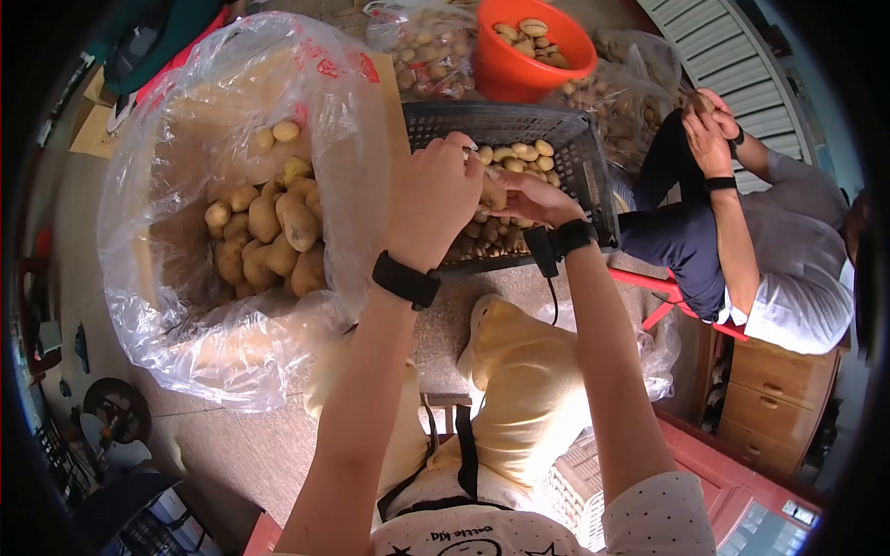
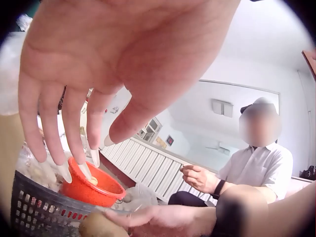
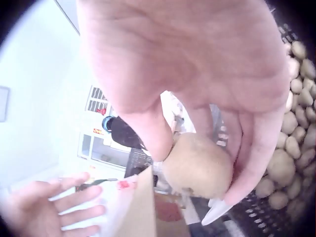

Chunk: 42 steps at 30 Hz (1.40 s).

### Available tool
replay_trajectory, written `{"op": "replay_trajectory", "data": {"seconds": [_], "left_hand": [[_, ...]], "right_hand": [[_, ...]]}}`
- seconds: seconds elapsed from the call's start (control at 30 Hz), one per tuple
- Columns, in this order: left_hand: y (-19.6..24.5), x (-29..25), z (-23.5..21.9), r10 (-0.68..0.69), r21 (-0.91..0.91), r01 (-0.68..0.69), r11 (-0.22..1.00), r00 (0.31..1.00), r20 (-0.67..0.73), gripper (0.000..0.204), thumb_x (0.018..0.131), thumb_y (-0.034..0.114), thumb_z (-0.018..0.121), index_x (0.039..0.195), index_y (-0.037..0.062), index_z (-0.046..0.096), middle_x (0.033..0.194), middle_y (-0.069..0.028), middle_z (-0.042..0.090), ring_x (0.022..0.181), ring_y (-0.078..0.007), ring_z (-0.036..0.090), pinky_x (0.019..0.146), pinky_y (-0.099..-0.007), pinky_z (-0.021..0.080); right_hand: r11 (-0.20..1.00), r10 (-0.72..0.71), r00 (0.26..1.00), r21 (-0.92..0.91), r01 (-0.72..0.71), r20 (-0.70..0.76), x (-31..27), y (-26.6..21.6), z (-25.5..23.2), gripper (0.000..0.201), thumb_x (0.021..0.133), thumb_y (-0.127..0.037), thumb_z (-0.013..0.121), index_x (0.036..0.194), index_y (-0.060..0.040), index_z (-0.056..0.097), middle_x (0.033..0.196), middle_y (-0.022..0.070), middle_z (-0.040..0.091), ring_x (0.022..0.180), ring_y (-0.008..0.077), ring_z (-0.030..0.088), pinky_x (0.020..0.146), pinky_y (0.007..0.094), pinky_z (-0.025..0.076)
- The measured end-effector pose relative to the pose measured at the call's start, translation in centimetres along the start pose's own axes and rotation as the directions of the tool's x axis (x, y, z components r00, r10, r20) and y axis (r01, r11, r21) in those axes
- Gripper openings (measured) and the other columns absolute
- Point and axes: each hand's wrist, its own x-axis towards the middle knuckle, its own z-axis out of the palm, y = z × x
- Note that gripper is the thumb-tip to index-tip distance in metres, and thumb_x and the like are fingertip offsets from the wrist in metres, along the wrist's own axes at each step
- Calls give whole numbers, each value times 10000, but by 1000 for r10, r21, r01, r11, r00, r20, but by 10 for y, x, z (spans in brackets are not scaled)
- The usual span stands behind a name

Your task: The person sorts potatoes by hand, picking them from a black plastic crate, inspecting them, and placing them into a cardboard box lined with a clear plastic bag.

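Note:
My right hand (image 1: 533, 199) pinches a potato (image 3: 197, 165) between thumb and fingers, over the black plastic crate (image 1: 603, 208). A dark spot marks the potato's underside in the right wrist view. My left hand (image 2: 123, 49) is beside it on the left, fingers spread and loosely bent, with nothing in its grasp. Many smaller potatoes (image 1: 524, 157) lie in the crate beneath both hands. To the left stands a cardboard box (image 1: 394, 120) lined with clear plastic (image 1: 139, 213), holding a heap of larger potatoes (image 1: 264, 218).
An orange-red bucket (image 1: 519, 79) with potatoes stands behind the crate, between clear bags (image 1: 431, 46) of potatoes. At the right, a seated person (image 1: 788, 232) holds a roundish brown thing. Wooden drawers (image 1: 769, 389) stand at the lower right and a fan (image 1: 116, 431) at the lower left.

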Motion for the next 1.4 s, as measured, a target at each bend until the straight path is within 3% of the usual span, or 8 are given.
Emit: {"op": "replay_trajectory", "data": {"seconds": [0.13,0.27,0.43,0.57,0.63,0.73,0.9,1.4], "left_hand": [[9,-13,-2,45,-7,-45,999,999,6,241,861,196,526,1041,44,575,964,-132,632,832,-295,622,723,-359,479],[-2,-18,1,-3,-196,-1,981,1000,-21,278,861,209,495,1018,-6,576,952,-210,610,878,-372,584,770,-428,464],[7,-34,-12,4,-170,-7,985,1000,-18,310,888,240,477,1022,-24,568,988,-224,605,900,-374,585,781,-419,464],[4,-41,-14,-9,-169,17,985,999,51,327,897,255,461,1034,-24,563,994,-221,606,911,-369,586,778,-411,466],[4,-41,-17,-23,-159,29,987,999,38,364,919,314,438,1129,37,543,1006,-169,626,911,-293,616,779,-358,467],[8,-42,-23,-76,-160,89,983,994,85,377,917,328,438,1129,37,549,986,-168,631,910,-294,617,776,-360,468],[9,-38,-23,-33,-92,44,995,992,120,364,905,325,447,1030,7,572,1004,-168,618,912,-329,597,767,-397,466],[-2,-35,-15,-7,-111,26,993,986,168,372,908,351,440,1033,28,577,1024,-149,618,951,-336,581,800,-399,453]], "right_hand": [[979,-142,990,150,140,5,-45,-9,34,419,903,-283,547,1233,-51,430,1183,118,523,1056,269,557,927,371,464],[928,-193,977,338,154,85,-65,-3,51,405,919,-331,511,1197,-43,458,1091,154,569,955,255,592,883,367,488],[959,-220,975,188,211,28,-80,3,77,351,927,-329,498,1149,-57,503,1004,105,615,834,185,613,715,283,531],[961,-257,966,108,254,9,-86,11,91,343,924,-325,508,1141,-60,517,1008,84,618,839,155,612,705,277,528],[973,-227,968,62,222,107,-81,12,91,349,924,-320,509,1148,-53,517,1021,72,617,870,136,613,706,266,529],[964,-231,966,160,211,119,-81,12,95,366,927,-326,500,1155,-40,512,1026,71,614,899,144,614,738,273,535],[960,-192,978,224,169,83,-61,16,83,407,948,-363,434,1149,-16,505,1030,95,609,897,179,619,810,311,538],[985,-163,986,54,162,17,-72,17,83,439,950,-392,407,1105,14,470,939,147,622,824,218,646,755,290,549]]}}
